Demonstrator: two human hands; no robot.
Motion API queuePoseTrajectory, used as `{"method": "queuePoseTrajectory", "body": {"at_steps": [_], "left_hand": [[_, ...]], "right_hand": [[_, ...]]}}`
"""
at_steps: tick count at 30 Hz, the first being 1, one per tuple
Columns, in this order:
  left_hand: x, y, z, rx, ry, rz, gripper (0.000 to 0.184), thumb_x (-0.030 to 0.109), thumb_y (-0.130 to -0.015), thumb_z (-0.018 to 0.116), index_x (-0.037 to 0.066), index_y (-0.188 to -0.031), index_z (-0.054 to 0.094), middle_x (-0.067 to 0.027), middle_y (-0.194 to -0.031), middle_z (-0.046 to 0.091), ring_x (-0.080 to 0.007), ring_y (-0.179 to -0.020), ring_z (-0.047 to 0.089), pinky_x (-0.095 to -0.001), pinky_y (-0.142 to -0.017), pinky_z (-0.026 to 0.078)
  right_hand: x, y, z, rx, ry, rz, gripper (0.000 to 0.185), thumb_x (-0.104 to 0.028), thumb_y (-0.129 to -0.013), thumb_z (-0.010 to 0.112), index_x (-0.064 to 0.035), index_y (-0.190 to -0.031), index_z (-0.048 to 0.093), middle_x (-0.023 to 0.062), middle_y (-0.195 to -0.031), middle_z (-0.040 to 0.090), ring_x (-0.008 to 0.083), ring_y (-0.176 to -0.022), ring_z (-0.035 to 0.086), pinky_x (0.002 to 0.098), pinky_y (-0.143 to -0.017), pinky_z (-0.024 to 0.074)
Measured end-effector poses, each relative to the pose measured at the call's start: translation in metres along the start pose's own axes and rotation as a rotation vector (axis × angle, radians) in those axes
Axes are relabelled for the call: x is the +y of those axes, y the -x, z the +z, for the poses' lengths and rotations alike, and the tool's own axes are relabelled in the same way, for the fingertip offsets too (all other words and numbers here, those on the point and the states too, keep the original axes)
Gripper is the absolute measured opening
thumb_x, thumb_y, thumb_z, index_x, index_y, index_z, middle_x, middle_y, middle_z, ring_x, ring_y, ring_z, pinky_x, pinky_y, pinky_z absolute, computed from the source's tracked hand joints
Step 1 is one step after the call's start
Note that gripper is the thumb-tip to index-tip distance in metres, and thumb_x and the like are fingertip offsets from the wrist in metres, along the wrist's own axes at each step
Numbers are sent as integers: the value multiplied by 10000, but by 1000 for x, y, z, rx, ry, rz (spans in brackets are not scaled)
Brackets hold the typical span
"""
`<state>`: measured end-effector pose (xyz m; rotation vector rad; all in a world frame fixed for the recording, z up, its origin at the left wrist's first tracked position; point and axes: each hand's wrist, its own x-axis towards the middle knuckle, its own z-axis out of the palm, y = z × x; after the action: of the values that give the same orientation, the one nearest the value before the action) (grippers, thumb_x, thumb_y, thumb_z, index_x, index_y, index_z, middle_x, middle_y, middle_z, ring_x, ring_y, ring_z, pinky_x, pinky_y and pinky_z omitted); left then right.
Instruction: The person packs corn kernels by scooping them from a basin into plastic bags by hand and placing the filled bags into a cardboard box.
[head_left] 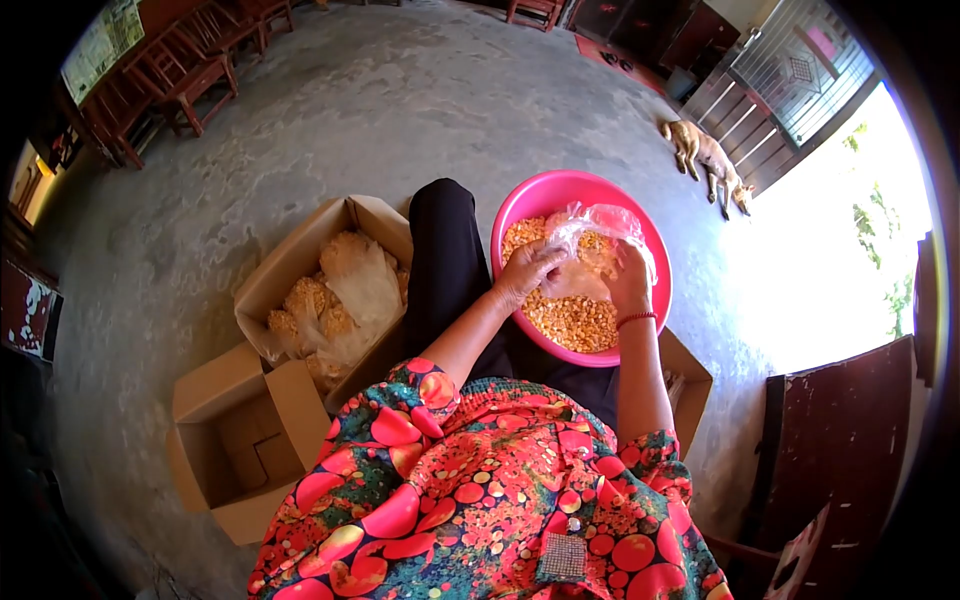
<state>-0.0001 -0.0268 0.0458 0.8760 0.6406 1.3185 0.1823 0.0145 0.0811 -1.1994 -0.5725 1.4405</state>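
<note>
A pink basin (512,207) rests on my lap, holding loose yellow-orange corn kernels (575,322). Over the kernels I hold up a clear plastic bag (600,218) by its edges. My left hand (527,273) pinches the bag's left side, thumb and fingers together. On the right side, my right hand (630,280) has its fingers closed on the bag's edge, partly hidden by the film. A red bead bracelet (636,319) circles the right wrist. Some kernels show through the bag; whether any lie inside it I cannot tell.
Left of my leg stands a cardboard box (290,245) with filled plastic bags (345,285). An open cardboard box (240,440) sits nearer me, and another box (688,385) is partly hidden at my right. A dog (708,155) lies by the doorway. Wooden chairs (185,80) line the far left.
</note>
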Motion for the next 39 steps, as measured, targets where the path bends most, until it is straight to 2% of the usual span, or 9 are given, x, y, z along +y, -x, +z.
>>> {"method": "queuePoseTrajectory", "body": {"at_steps": [3,8,13,16,19,28,36,38,39], "left_hand": [[3,1,1,-5,45,-4,101,103,-780,542,52,-865,563,16,-696,561,-58,-596,519,-191,-575,435],[-1,-1,0,-30,56,31,118,56,-774,521,49,-888,553,2,-751,578,-67,-632,539,-198,-595,445],[-7,-4,-6,-93,-65,4,103,30,-764,508,38,-861,540,-11,-752,575,-73,-673,547,-209,-622,446],[-20,-5,-5,-83,-363,95,102,32,-753,507,22,-852,530,-3,-731,564,-83,-660,542,-222,-610,446],[-32,-7,-11,-128,-642,166,83,26,-725,505,8,-803,527,2,-648,528,-77,-590,505,-236,-550,428],[-25,-3,-6,-157,-913,216,60,30,-726,492,-3,-768,519,-11,-598,506,-76,-532,478,-236,-522,411],[-6,0,1,26,-132,114,196,37,-832,355,37,-784,546,-13,-636,531,-71,-545,518,-206,-489,430],[-6,-1,-1,37,-92,99,196,65,-843,356,54,-794,545,-10,-668,533,-64,-543,514,-194,-455,422],[-5,-1,-1,42,-57,100,188,67,-842,359,59,-805,543,-9,-686,535,-63,-538,508,-190,-445,416]], "right_hand": [[-9,12,6,-87,74,-238,153,-206,-790,483,-83,-861,540,19,-772,529,99,-713,488,249,-605,398],[-11,31,-15,-403,94,-91,194,-240,-795,491,-58,-772,554,-11,-599,523,60,-484,457,183,-441,354],[31,34,-33,-286,1011,-42,191,-208,-751,516,-34,-719,587,5,-589,540,59,-448,454,187,-394,356],[67,15,-62,-310,1527,-454,199,-201,-697,531,-59,-818,600,86,-702,596,186,-613,570,292,-572,456],[69,23,-50,-388,1543,-475,212,-234,-706,511,-87,-832,596,134,-750,594,286,-719,570,383,-649,440],[62,44,-25,-692,1608,-223,282,-318,-735,483,-68,-827,573,167,-693,573,285,-678,563,373,-621,426],[76,19,-50,-740,1379,-394,232,-264,-763,507,-39,-771,565,130,-608,550,206,-527,533,323,-507,415],[58,37,-34,-628,1203,109,190,-214,-785,505,-33,-785,563,57,-566,511,116,-498,487,252,-432,378],[52,43,-30,-628,1203,109,190,-214,-785,505,-33,-785,563,57,-566,511,116,-498,487,252,-432,378]]}}
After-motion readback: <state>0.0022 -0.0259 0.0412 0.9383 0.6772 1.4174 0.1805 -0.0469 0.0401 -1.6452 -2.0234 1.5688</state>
